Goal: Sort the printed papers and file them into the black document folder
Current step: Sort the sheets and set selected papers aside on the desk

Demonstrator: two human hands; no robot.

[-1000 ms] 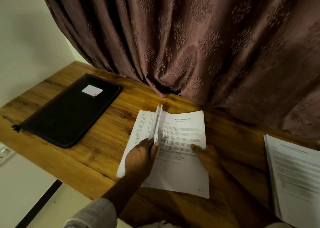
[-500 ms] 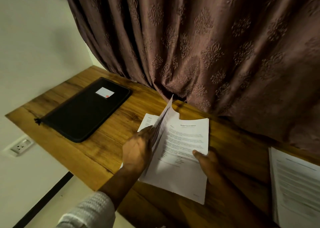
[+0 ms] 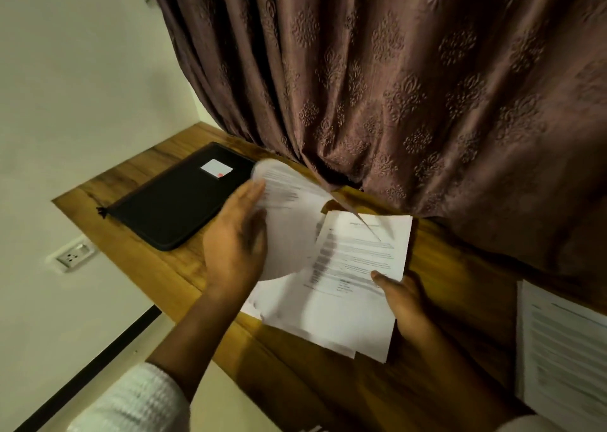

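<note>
- The black document folder (image 3: 184, 198) lies closed at the desk's (image 3: 184, 277) left end, its long axis slanting away rightward, nearest my left hand.
- My left hand (image 3: 235, 244) grips a curled sheet (image 3: 289, 208) beside the folder.
- My right hand (image 3: 404, 300) pinches the paper stack (image 3: 354, 287), thumb on top.

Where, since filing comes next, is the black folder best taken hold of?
Likely the best grip on the black folder is its bare long edge facing the left hand, approached from that side: it lies flat and closed, and the lifted sheet hides its far corner.
</note>
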